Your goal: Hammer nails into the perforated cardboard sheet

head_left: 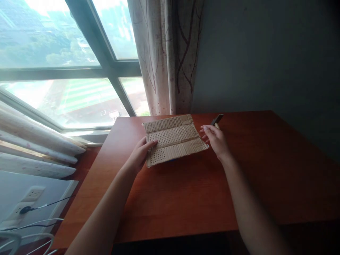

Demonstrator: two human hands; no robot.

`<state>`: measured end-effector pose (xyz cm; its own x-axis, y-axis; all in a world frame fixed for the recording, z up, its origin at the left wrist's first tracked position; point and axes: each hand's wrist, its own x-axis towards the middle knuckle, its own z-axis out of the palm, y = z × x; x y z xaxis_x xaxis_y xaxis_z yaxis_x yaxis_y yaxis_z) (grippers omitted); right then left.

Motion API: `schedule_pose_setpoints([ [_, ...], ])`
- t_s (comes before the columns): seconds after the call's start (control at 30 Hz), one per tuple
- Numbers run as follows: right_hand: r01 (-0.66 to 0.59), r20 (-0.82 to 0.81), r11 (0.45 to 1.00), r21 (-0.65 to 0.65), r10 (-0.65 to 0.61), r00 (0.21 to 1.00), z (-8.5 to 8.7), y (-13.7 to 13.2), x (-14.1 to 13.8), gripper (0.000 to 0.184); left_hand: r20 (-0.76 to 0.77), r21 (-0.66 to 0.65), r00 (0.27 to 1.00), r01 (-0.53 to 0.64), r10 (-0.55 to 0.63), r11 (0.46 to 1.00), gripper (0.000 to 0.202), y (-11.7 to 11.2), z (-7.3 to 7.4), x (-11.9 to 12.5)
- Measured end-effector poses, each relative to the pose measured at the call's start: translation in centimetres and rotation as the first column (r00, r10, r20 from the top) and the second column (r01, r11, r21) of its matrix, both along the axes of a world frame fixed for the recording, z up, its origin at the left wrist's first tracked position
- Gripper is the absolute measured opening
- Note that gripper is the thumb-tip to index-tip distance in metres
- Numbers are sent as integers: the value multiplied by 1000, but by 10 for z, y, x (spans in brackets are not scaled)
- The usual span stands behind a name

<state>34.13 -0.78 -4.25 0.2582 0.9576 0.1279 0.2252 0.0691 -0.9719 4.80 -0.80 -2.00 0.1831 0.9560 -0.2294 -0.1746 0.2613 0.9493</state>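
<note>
A creased sheet of corrugated cardboard (172, 136) with rows of small punched holes is tilted above the table. My left hand (140, 152) grips its left edge, thumb on top and fingers hidden beneath. A bit of blue shows under its lower edge. Just off the sheet's right side, my right hand (216, 140) has its fingers curled. From behind its knuckles rises a small tool (217, 119) with a dark, flat head and a pale stub like a handle. The hand seems to hold it; its exact kind is unclear.
The reddish-brown wooden table (180, 198) spans the view below. Behind it are a patterned curtain (164, 56), a large window (85, 102) and a grey wall (260, 56). At lower left, a wall socket (33, 194) has a black plug (26, 210) and cables beside the table.
</note>
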Motion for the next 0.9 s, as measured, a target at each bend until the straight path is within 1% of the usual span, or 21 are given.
schedule_pose_setpoints([
  [0.1, -13, -20, 999, -36, 12, 1000, 2, 0, 9, 39, 4, 18, 999, 40, -40, 999, 50, -12, -2, 10],
  [0.23, -34, -28, 998, -56, 32, 999, 6, -2, 11, 37, -6, 44, 997, 74, -74, 996, 50, -16, -5, 10],
  [0.4, -113, -39, 991, -73, 110, 993, 3, -2, 7, 36, -1, 87, 1000, 0, 0, 996, 56, -18, -6, 6],
  [0.53, -155, -59, 980, -124, 149, 987, 0, -3, 7, 40, -9, 110, 999, -36, 37, 993, 50, -20, -3, 4],
  [0.63, -189, -124, 971, -148, 172, 977, 2, -5, 6, 42, -62, 136, 995, -66, 75, 989, 43, -21, 0, 1],
  [0.77, -205, -172, 965, -162, 177, 969, 9, -10, 3, 47, -140, 111, 987, -66, 81, 992, 41, -22, 4, -4],
  [0.9, -198, -233, 965, -170, 156, 960, 13, -12, 1, 52, -112, 102, 991, -61, 72, 993, 47, -23, 5, -5],
])
